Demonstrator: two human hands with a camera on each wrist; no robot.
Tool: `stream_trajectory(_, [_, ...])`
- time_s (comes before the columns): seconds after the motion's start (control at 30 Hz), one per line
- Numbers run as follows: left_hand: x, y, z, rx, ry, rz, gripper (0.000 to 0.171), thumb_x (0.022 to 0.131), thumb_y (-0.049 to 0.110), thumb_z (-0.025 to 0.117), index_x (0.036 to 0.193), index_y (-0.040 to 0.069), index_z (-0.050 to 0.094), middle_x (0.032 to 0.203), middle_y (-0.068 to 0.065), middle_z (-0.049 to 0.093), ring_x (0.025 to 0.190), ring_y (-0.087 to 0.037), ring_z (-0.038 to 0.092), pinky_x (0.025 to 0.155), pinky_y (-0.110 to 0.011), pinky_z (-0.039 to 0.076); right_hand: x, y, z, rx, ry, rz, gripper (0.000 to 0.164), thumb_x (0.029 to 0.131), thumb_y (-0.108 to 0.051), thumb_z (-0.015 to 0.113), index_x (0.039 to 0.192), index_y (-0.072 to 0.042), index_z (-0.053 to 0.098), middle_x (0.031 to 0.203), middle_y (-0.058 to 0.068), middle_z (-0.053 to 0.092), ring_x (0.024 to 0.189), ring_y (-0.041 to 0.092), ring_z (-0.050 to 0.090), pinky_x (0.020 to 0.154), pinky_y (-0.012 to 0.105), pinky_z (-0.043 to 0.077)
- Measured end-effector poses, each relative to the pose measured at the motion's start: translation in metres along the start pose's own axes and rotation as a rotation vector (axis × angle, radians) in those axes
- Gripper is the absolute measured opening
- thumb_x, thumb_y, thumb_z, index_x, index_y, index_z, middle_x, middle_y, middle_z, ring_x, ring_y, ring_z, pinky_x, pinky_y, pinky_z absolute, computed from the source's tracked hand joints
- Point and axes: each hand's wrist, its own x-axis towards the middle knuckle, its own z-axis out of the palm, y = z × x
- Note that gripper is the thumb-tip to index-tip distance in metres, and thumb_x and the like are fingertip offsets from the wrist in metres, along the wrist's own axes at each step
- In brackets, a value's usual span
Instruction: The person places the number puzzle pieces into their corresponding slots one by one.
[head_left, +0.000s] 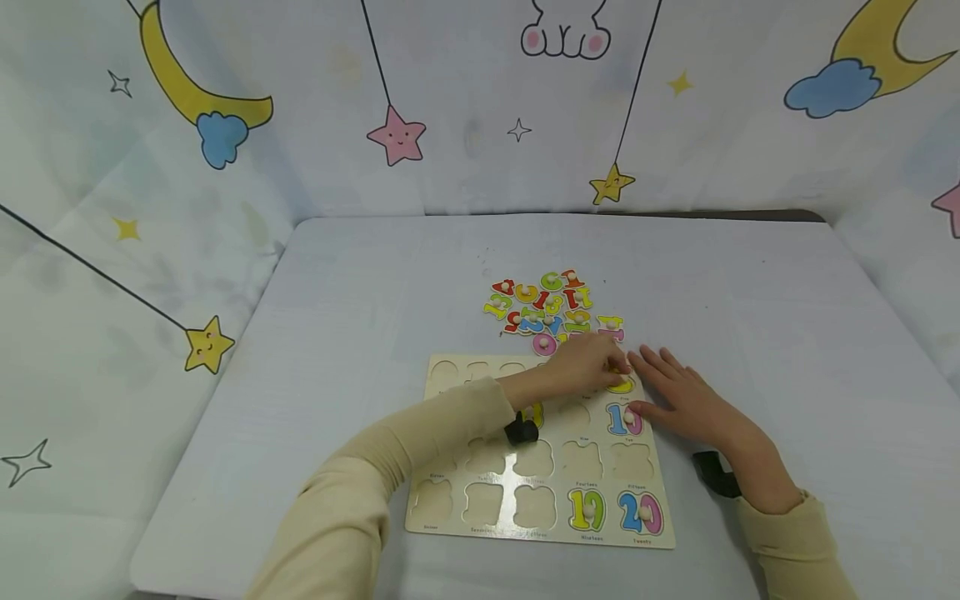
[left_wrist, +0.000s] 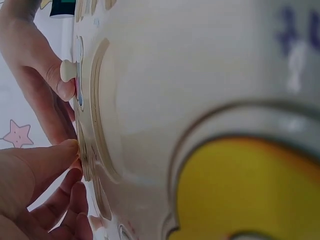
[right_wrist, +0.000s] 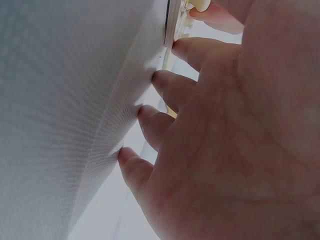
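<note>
A wooden number puzzle board (head_left: 491,417) lies on the table with rows of recesses. At its top right corner my left hand (head_left: 585,364) pinches a yellow number piece (head_left: 621,386), which lies at the recess there; the fingers hide most of it. My right hand (head_left: 686,400) rests at the board's right edge with its fingers spread on the table. Its thumb lies on the board beside the 10 piece (head_left: 625,419). In the right wrist view, the right hand's fingertips (right_wrist: 131,156) touch the white surface. The 19 piece (head_left: 587,510) and 20 piece (head_left: 641,512) sit in the bottom row.
Beyond the board lies a loose pile of colourful number pieces (head_left: 551,302), some overlapping. A pink 0-shaped piece (head_left: 544,343) is close to the board's far edge. The white table (head_left: 337,283) meets a printed cloth backdrop (head_left: 465,83) at the back.
</note>
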Motion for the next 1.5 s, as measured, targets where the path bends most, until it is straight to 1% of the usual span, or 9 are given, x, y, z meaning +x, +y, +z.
stream_trajectory(0.27, [0.000,0.000,0.000,0.003,-0.064,0.012,0.023,0.084,0.023,0.072,0.106,0.015,0.069,0.085,0.011,0.056,0.077,-0.004,0.047,0.068,-0.013,0.035,0.000,-0.001,0.000,-0.012,0.007,0.000,0.081,0.087,-0.044,0.062,0.146,-0.003,0.026,0.149,0.024,0.018,0.135,0.045,0.006,0.099,0.066,0.009])
stream_trajectory(0.47, [0.000,-0.003,-0.002,-0.023,-0.064,0.027,0.028,0.084,0.023,0.073,0.109,0.013,0.067,0.087,0.008,0.056,0.079,-0.005,0.047,0.070,-0.013,0.035,0.000,0.002,0.001,-0.023,0.013,0.001,0.080,0.087,-0.044,0.062,0.146,-0.004,0.026,0.149,0.024,0.019,0.135,0.045,0.006,0.099,0.066,0.009])
stream_trajectory(0.6, [0.001,-0.002,-0.002,0.003,-0.073,0.039,0.027,0.084,0.024,0.073,0.108,0.012,0.067,0.085,0.007,0.055,0.078,-0.005,0.046,0.069,-0.012,0.035,0.000,0.003,0.001,-0.022,0.009,0.013,0.081,0.087,-0.046,0.062,0.147,-0.005,0.025,0.149,0.023,0.018,0.135,0.044,0.005,0.099,0.066,0.009])
stream_trajectory(0.8, [0.000,0.000,-0.003,0.002,-0.099,0.025,0.025,0.085,0.022,0.070,0.107,0.011,0.067,0.085,0.007,0.055,0.077,-0.006,0.046,0.068,-0.013,0.035,0.001,0.001,0.001,-0.017,-0.004,0.025,0.083,0.086,-0.047,0.062,0.147,-0.006,0.024,0.150,0.022,0.017,0.136,0.044,0.004,0.099,0.065,0.008])
stream_trajectory(0.93, [0.000,-0.001,-0.006,-0.008,-0.126,0.025,0.023,0.090,0.020,0.064,0.112,0.010,0.067,0.088,0.007,0.057,0.079,-0.006,0.048,0.071,-0.013,0.036,0.001,0.001,0.001,-0.013,-0.009,0.024,0.082,0.086,-0.046,0.062,0.147,-0.006,0.024,0.150,0.023,0.017,0.135,0.044,0.004,0.099,0.065,0.008])
stream_trajectory(1.07, [-0.001,-0.001,-0.010,0.025,-0.132,0.058,0.021,0.093,0.015,0.059,0.111,0.009,0.067,0.096,0.005,0.063,0.084,-0.006,0.051,0.077,-0.012,0.037,0.000,0.001,0.000,-0.005,-0.011,0.023,0.083,0.086,-0.046,0.062,0.147,-0.005,0.024,0.150,0.023,0.017,0.135,0.044,0.004,0.099,0.065,0.008])
stream_trajectory(1.17, [-0.005,-0.002,-0.013,0.023,-0.156,0.065,0.023,0.095,0.013,0.056,0.115,0.009,0.066,0.106,0.003,0.064,0.093,-0.006,0.054,0.083,-0.012,0.036,0.001,0.001,0.001,-0.013,-0.010,0.021,0.082,0.087,-0.047,0.061,0.147,-0.005,0.024,0.150,0.023,0.017,0.135,0.044,0.005,0.100,0.065,0.008])
stream_trajectory(1.33, [-0.016,-0.008,-0.020,-0.050,-0.202,0.026,0.030,0.096,0.010,0.051,0.124,0.011,0.060,0.118,0.002,0.060,0.108,-0.007,0.051,0.091,-0.015,0.034,0.001,0.001,0.001,-0.030,-0.011,0.013,0.082,0.087,-0.046,0.061,0.148,-0.006,0.024,0.149,0.024,0.017,0.135,0.045,0.005,0.099,0.065,0.008])
stream_trajectory(1.5, [-0.025,-0.020,-0.030,-0.117,-0.157,-0.046,0.034,0.096,0.008,0.049,0.128,0.016,0.058,0.119,0.003,0.059,0.109,-0.009,0.051,0.092,-0.020,0.035,0.001,0.000,0.001,-0.036,-0.018,0.005,0.078,0.087,-0.046,0.060,0.147,-0.009,0.027,0.149,0.025,0.017,0.134,0.046,0.005,0.099,0.066,0.008])
